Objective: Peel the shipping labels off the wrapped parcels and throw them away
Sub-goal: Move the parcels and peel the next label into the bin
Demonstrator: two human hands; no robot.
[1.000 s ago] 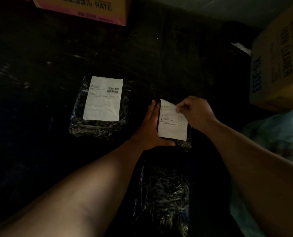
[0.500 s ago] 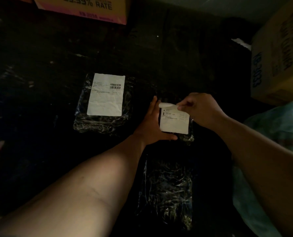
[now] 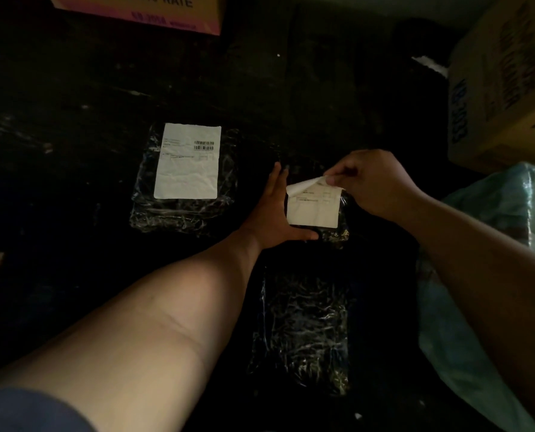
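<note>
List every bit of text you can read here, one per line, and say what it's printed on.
"HATE" or "RATE", first letter unclear and line cut off: top cardboard box.
"XB-2033", blue, sideways, partly blurred: right cardboard box; its red lettering is unreadable.
Barcodes and small print: unpeeled label, too small to read.
Small print: label being peeled by the right hand, too small to read.

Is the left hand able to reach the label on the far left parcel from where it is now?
Probably yes. The left hand lies flat beside the small parcel, holding nothing, and only bare dark surface separates it from the big label, which lies flat and uncovered.
</note>
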